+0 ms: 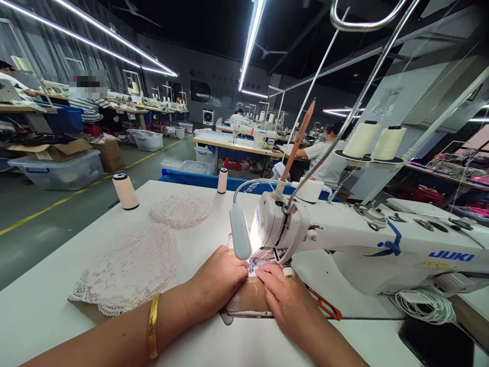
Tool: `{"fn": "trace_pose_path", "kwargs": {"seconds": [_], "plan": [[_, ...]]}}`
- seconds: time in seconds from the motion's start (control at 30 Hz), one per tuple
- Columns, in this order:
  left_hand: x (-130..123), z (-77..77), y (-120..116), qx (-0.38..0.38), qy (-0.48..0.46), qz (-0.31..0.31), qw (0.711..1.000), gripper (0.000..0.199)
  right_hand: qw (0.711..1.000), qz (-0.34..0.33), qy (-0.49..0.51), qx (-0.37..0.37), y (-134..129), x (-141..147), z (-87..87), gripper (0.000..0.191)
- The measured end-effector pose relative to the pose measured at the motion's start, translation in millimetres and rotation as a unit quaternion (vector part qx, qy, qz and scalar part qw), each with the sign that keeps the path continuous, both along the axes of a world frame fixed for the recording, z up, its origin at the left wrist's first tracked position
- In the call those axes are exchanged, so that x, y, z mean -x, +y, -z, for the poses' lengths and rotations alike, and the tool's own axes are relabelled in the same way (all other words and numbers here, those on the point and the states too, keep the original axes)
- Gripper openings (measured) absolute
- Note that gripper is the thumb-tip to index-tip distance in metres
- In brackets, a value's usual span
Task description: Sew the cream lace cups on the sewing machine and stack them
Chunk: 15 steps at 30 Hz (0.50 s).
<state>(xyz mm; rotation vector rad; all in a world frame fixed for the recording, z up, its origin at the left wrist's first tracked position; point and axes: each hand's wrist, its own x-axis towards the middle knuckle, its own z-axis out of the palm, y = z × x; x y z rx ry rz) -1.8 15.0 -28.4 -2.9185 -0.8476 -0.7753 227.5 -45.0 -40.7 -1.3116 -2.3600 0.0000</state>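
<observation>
Lace pile (130, 270) lies left of the sewing machine (344, 239); thread spool (125, 191) behind it, probably upright.

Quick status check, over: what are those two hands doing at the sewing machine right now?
Left hand and right hand flat on sheer fabric piece, at the needle area. Red snips lie beside right hand. Lace stack off left.

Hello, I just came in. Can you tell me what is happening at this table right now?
A person sits at a white JUKI sewing machine and presses a small, pale piece of fabric flat under the needle area with both hands. The left hand, with a gold bangle on the wrist, and the right hand lie on the fabric on either side, close to the needle. Stacks of white lace pieces wait on the table to the left. Other people work at machines behind.
</observation>
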Motion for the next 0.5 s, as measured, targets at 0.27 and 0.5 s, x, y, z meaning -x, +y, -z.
{"fn": "trace_pose_path", "kwargs": {"seconds": [0.27, 0.5], "plan": [[1.1, -0.9, -2.0, 0.001, 0.004, -0.002, 1.0, 0.024, 1.0, 0.007, -0.007, -0.007, -0.5, -1.3, 2.0, 0.053], [3.8, -7.5, -2.2, 0.027, 0.008, -0.023, 0.999, 0.018, 1.0, -0.001, -0.011, -0.022, 0.2, -2.7, 4.5, 0.049]]}}
